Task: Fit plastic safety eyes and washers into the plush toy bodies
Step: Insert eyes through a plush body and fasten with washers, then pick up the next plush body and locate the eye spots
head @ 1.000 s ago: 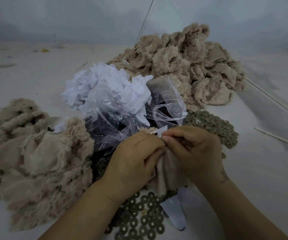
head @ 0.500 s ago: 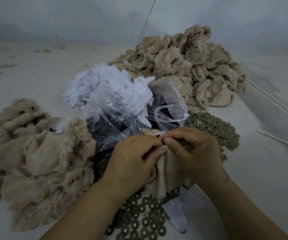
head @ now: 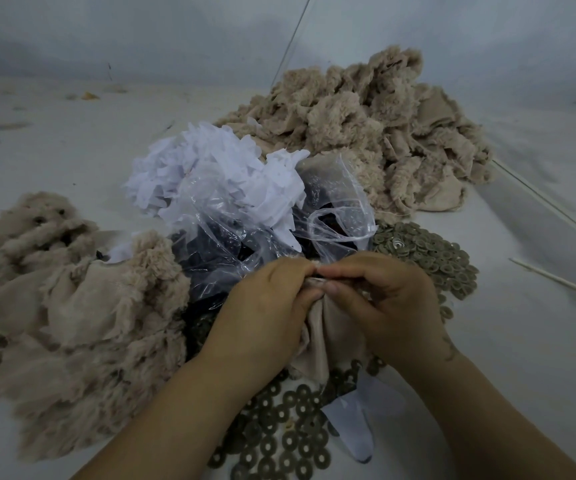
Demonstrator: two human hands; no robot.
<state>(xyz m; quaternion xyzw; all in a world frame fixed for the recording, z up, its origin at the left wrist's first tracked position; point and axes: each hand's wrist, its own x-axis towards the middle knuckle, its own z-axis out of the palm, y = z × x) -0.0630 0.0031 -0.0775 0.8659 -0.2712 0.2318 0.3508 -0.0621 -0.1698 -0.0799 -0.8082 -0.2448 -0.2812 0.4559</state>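
Washers scattered nearest, partly under the forearms. Above them both hands, left and right, pinch the gathered top of a beige plush body; fingers hide what sits between them, no eye discernible. Dark contents of the clear plastic bag behind unreadable. Plush pile far right.

Dim, flat, bluish light with soft shadows; wide-angle bending at the edges; glare on the plastic bag.
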